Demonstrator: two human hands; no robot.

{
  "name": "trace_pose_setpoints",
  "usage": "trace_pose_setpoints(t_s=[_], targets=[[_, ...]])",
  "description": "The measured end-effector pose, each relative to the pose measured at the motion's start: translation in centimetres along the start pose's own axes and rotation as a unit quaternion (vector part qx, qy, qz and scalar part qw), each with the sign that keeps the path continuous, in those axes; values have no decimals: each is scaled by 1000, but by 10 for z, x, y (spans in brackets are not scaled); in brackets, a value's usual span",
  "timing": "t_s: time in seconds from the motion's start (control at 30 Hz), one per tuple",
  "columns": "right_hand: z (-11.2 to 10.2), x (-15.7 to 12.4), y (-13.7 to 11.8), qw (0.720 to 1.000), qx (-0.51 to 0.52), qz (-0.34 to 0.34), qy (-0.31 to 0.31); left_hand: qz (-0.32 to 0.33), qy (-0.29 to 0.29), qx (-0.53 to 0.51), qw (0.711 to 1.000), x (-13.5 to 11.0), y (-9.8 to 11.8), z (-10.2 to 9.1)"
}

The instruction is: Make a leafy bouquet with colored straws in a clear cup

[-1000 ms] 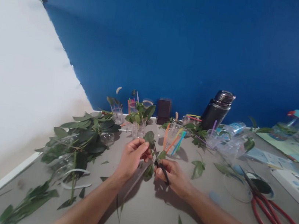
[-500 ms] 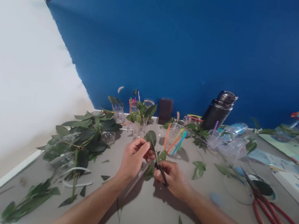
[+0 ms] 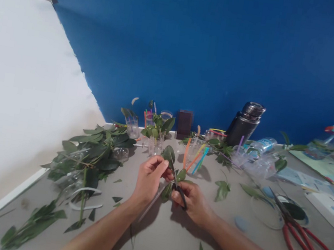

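Note:
My left hand (image 3: pixel 148 179) pinches a dark green leaf (image 3: pixel 168 154) on a small sprig above the grey table (image 3: pixel 163 240). My right hand (image 3: pixel 195 201) is closed around small black scissors (image 3: pixel 179 186). Their blades point up along the sprig's stem, right beside the left thumb. More leaves of the sprig (image 3: pixel 166 191) hang between the two hands. Both hands are near the middle of the table.
A heap of leafy branches (image 3: pixel 87 159) lies at the left. Clear cups with coloured straws (image 3: pixel 195 156) stand behind the hands, beside a dark flask (image 3: pixel 243 124). Large red-handled shears (image 3: pixel 306 239) lie at the right. Cut leaf bits dot the table. A blue wall stands behind.
The view has shifted a little. My hands stay together on the sprig, with the scissors still at the stem; nothing has been let go.

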State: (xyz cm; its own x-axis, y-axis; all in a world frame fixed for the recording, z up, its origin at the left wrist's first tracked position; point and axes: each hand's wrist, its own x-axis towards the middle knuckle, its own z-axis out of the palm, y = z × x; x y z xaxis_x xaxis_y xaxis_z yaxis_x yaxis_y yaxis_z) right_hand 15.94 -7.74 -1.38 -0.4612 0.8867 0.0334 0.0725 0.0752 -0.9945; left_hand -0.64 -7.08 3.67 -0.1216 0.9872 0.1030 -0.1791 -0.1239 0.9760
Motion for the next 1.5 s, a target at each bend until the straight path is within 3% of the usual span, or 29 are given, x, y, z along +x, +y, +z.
trace_pose_setpoints(t_s=[0.23, 0.47, 0.73, 1.2, 1.5], targets=[[-2, -1, -3, 1000, -10, 17, -10, 7, 3, 15, 1000, 1, 1, -1], [-9, -8, -18, 996, 32, 31, -83, 8, 5, -16, 1000, 14, -2, -11], [-13, -4, -7, 998, 26, -1, -53, 63, -65, 97, 991, 7, 6, -8], [-11, -6, -3, 999, 21, -10, -36, 83, -96, 80, 989, 5, 10, -8], [-7, -3, -5, 1000, 13, 6, -1, 24, -113, 53, 992, 3, 5, -10]])
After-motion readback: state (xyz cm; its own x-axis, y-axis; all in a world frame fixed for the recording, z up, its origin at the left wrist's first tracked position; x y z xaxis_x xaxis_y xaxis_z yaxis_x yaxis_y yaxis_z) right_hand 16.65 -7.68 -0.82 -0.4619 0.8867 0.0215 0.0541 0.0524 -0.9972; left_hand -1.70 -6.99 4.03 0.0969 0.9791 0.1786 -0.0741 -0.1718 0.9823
